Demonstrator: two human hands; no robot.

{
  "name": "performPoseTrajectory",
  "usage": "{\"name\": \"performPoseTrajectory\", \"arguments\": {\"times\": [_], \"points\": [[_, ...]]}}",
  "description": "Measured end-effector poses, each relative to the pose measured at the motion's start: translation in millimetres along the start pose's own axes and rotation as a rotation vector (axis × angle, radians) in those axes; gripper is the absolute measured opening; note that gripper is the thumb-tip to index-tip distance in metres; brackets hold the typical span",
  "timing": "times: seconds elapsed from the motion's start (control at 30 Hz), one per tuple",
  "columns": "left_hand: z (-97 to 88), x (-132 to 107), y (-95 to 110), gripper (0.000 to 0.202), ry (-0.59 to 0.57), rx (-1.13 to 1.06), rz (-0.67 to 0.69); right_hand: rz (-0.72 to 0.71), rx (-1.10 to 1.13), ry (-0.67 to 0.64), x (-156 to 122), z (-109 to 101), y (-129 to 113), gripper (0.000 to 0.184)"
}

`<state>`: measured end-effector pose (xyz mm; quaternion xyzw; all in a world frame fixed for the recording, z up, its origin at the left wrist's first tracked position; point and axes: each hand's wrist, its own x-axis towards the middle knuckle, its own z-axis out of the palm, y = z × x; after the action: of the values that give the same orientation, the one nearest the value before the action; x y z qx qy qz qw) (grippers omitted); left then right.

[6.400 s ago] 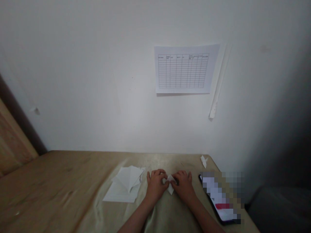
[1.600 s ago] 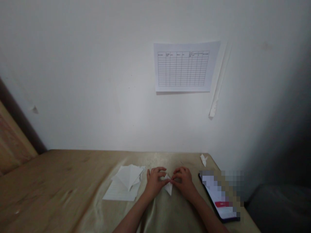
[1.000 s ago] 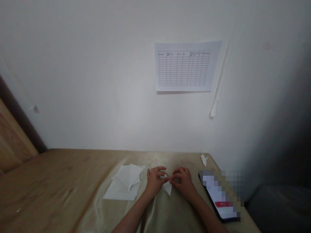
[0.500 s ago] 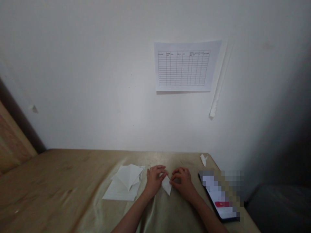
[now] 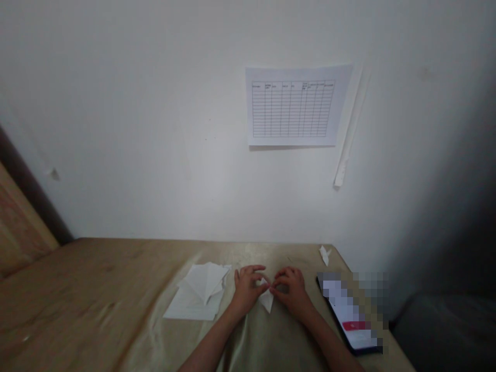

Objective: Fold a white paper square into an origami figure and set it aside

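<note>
White folded paper (image 5: 267,300) sits pinched between my left hand (image 5: 248,290) and right hand (image 5: 291,291), fingertips closed on it.

Small white folded paper piece (image 5: 267,300) held low over the table (image 5: 96,289)

The piece is a narrow, creased wedge of plain white paper, widest at its top and tapering to a point that aims at 6 o'clock, toward the person. Its top edge is pinched from 9 o'clock by the fingers of the left hand (image 5: 248,290) and from 3 o'clock by those of the right hand (image 5: 292,292); the lower tip hangs free between the wrists, at or just above the tabletop.
</note>
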<state>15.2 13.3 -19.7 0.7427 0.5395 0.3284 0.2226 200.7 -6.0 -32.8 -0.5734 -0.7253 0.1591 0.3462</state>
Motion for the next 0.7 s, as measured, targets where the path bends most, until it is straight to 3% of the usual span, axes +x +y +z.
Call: {"name": "performPoseTrajectory", "arguments": {"times": [0.37,0.7], "points": [[0.5,7.4,-10.3,0.003,0.131,-0.090,0.065,-0.003,-0.001,-0.017,-0.8,0.5,1.2,0.002],[-3.5,5.4,-3.1,0.003,0.098,-0.042,0.073,-0.037,0.047,0.066,1.7,4.8,2.4,0.007]]}}
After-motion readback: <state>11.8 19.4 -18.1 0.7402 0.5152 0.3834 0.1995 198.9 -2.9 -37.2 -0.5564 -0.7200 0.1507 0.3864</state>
